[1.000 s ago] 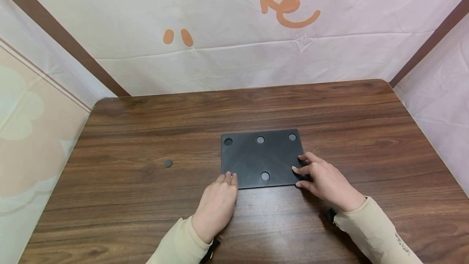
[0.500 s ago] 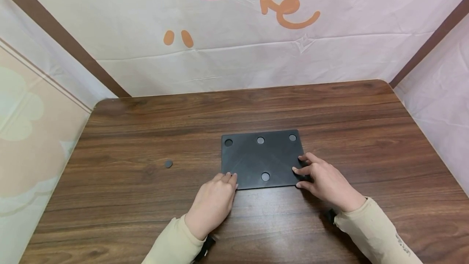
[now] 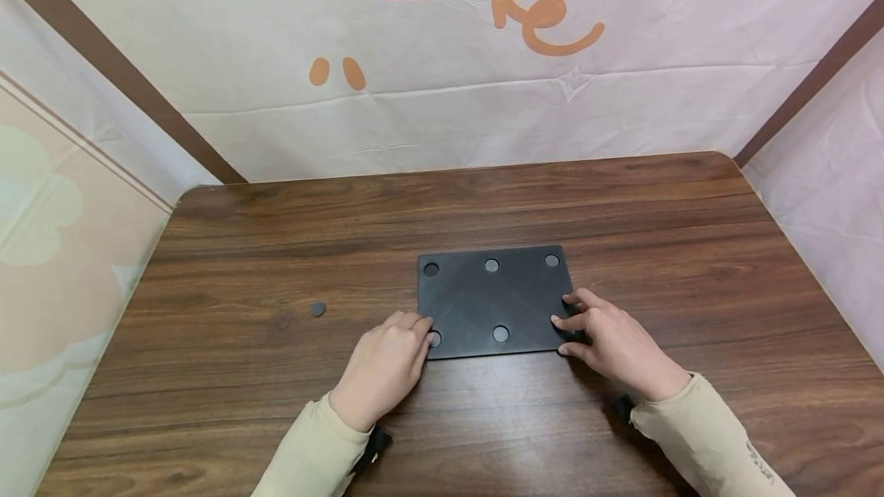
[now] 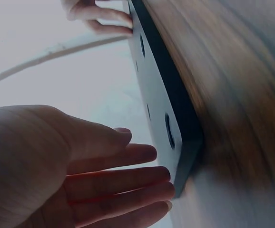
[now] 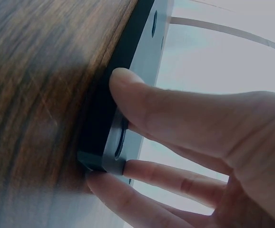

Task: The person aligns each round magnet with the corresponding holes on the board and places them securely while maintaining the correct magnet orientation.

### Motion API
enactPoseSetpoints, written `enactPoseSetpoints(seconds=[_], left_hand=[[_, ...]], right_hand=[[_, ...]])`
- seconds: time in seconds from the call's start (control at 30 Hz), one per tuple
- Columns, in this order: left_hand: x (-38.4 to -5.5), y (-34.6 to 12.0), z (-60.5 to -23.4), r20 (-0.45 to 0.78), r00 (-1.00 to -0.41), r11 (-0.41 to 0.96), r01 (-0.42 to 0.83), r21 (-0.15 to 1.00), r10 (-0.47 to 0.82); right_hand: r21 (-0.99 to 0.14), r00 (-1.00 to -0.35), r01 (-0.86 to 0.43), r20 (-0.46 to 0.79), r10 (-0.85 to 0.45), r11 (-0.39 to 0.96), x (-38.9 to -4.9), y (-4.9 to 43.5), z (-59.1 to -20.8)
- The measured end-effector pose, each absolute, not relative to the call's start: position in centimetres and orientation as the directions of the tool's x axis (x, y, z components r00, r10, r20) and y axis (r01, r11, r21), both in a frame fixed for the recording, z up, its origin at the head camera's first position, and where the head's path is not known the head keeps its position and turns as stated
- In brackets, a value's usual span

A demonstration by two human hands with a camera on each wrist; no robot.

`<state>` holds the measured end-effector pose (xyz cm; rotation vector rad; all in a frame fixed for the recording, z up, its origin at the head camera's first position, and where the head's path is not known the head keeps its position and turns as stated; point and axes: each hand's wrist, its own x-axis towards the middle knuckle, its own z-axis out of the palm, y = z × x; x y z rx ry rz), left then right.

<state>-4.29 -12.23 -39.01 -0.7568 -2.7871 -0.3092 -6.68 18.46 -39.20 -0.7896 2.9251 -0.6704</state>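
A flat, dark grey rectangular board [image 3: 463, 297] lies on the table, with round recesses along its far and near sides. Grey discs show in several recesses, while the far-left recess [image 3: 431, 269] looks darker. My right hand [image 3: 611, 336] grips the board's near right corner, its thumb against the front edge and fingers at the side and top. At the near left corner is my left hand [image 3: 384, 363], fingers nearly straight and nothing held between them; the left wrist view has its fingertips [image 4: 163, 190] right by that corner. A small grey disc [image 3: 318, 309] lies left of the board.
The wood-grain table [image 3: 276, 390] carries the board near its middle. A white printed cloth [image 3: 456, 113] hangs behind the table's far edge, and more cloth hangs at both sides. Dark straps show under both cream sleeves [image 3: 314, 443].
My left hand has slid leftward off the front edge, uncovering a recess with a grey disc at the board's near left corner. My right hand stays where it was.
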Motion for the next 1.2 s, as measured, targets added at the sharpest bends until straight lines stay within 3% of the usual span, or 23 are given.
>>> enactPoseSetpoints(seconds=[0.37,1.2], left_hand=[[-4.7,-13.6,-39.2,0.244,-0.896,0.901,0.41,0.14,0.37],[-5.2,-15.8,-39.0,0.213,-0.948,0.951,0.271,0.149,0.237]], right_hand=[[-0.413,-0.869,-0.475,0.081,-0.489,0.777,-6.6,18.4,-39.2],[-0.407,-0.865,-0.483,0.086,-0.493,0.776,-6.7,18.4,-39.2]])
